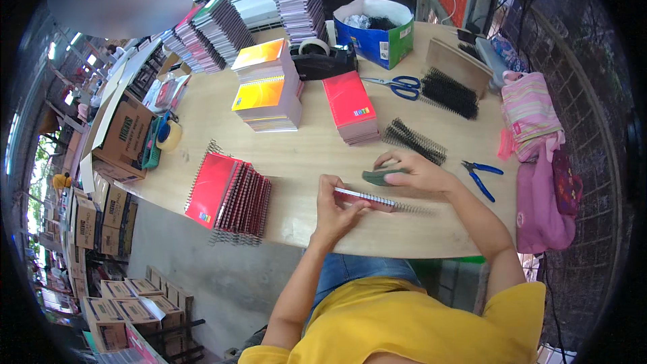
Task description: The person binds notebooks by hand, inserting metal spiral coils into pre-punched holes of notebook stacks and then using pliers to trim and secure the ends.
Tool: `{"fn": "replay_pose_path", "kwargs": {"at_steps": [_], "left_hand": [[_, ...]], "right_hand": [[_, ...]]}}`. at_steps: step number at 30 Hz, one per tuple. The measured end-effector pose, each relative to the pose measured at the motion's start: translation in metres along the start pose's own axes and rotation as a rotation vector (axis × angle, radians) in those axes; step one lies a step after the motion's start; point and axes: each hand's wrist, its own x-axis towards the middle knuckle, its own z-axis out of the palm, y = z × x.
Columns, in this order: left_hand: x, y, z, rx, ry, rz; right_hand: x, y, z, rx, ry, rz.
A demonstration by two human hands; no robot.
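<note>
My left hand (335, 206) grips the left end of a thin red notebook (369, 200) lying on the wooden table (303, 152). A black wire spiral (404, 207) sticks out along its edge to the right. My right hand (412, 170) rests just behind the notebook, fingers closed over a small dark green object (379, 176).
A fanned row of red spiral notebooks (232, 195) lies to the left. Stacks of orange (266, 87) and red (350, 106) notebooks stand farther back, with black wire coils (414, 140), scissors (397, 85), blue pliers (482, 178), a blue box (377, 30) and pink bags (539, 162).
</note>
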Motion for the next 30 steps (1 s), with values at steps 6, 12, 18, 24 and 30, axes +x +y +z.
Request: {"fn": "replay_pose_path", "kwargs": {"at_steps": [6,12,18,24,30], "left_hand": [[-0.005,-0.016,-0.001,-0.028,-0.047,0.006],[-0.002,-0.012,-0.005,-0.398,0.034,-0.059],[0.003,-0.029,-0.03,-0.623,-0.05,-0.277],[0.008,-0.015,-0.025,-0.651,-0.098,-0.323],[0.012,-0.009,-0.019,-0.641,-0.098,-0.266]], "right_hand": [[0.0,-0.026,0.015,-0.049,-0.039,0.129],[0.012,-0.035,0.009,-0.252,0.124,0.154],[0.017,-0.022,0.024,0.051,-0.056,0.143],[0.022,-0.013,0.022,-0.183,-0.055,0.011],[0.02,-0.025,0.026,0.197,0.036,0.182]]}}
